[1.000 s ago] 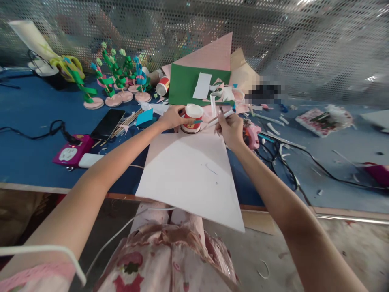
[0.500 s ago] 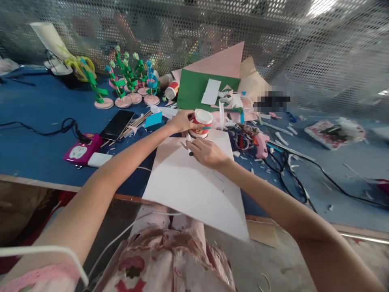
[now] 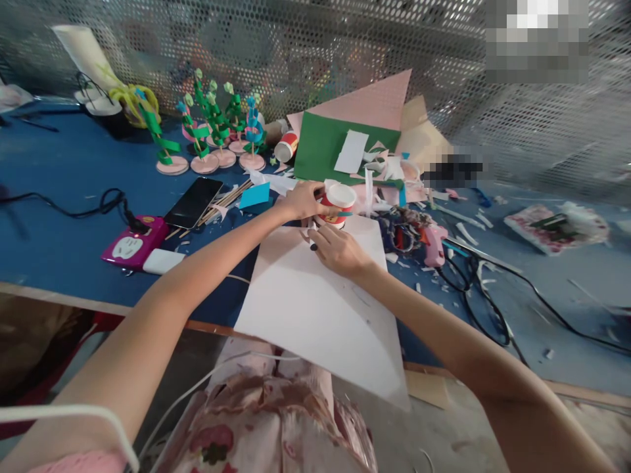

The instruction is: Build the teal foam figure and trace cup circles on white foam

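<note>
A red-and-white paper cup (image 3: 341,194) stands at the far edge of a large white sheet (image 3: 320,309). My left hand (image 3: 304,201) is closed around the cup's left side, fingers near its rim. Just in front of it, my right hand (image 3: 340,251) is closed on a white marker with a dark end (image 3: 313,247). The marker's tip is close to the cup and the paper; whether it touches either is hidden by the fingers. A thin teal strip (image 3: 344,213) shows across the cup's front.
Paper plants (image 3: 202,141) on pink discs stand back left. A phone (image 3: 193,202), wooden sticks and a magenta power socket (image 3: 135,246) lie left. To the right are a pink glue gun (image 3: 434,245), its cable and paper scraps. Green card (image 3: 320,141) leans behind.
The view has shifted slightly, so most things appear a little further right. Both hands keep their hold on the cup and marker, with the right fingers slightly turned.
</note>
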Motion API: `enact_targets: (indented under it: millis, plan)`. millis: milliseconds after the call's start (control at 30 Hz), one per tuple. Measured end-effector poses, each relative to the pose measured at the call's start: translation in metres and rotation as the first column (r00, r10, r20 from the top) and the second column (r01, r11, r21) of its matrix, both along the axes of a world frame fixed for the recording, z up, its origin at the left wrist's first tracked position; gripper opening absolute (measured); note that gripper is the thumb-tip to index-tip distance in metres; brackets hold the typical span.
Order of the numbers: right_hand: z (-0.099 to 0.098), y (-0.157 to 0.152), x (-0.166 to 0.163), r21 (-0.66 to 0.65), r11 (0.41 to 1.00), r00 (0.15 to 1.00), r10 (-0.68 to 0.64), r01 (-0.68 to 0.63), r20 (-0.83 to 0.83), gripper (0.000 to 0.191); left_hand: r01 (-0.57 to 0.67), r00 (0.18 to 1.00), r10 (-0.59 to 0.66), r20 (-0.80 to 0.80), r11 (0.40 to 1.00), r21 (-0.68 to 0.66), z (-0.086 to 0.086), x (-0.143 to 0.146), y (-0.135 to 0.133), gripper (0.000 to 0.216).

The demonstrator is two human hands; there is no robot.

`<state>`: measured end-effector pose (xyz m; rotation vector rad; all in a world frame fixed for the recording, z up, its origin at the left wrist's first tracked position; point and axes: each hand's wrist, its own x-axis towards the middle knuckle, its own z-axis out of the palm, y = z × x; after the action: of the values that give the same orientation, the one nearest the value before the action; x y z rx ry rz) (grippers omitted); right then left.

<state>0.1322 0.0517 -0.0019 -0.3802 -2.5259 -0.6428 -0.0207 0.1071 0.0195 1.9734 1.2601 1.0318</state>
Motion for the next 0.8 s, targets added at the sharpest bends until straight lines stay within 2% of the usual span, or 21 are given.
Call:
enact_targets:
  millis: [233,433,633,800]
  plan:
    - [-0.004,0.007,-0.003,-0.014,0.999,0.998,-0.051,0.051,0.028,0.026,0.018,1.0,-0.018,0.009,1.0,-0.001,-0.001,0.0,0.0,0.046]
    - [-0.005,0.009,-0.017,-0.014,0.983,0.98,-0.184,0.186,0.07,0.028,0.028,0.999,-0.028,0.023,1.0,0.003,-0.001,-0.001,-0.001,0.046]
    - [-0.003,0.009,-0.027,-0.1,0.942,0.941,-0.303,0.32,0.15,0.026,0.011,1.0,-0.011,0.025,1.0,-0.005,0.001,-0.001,0.0,0.041]
    - [-0.002,0.004,-0.027,-0.048,0.947,0.94,-0.31,0.319,0.143,0.029,0.02,0.999,-0.019,0.045,0.999,-0.03,0.001,0.0,-0.001,0.039]
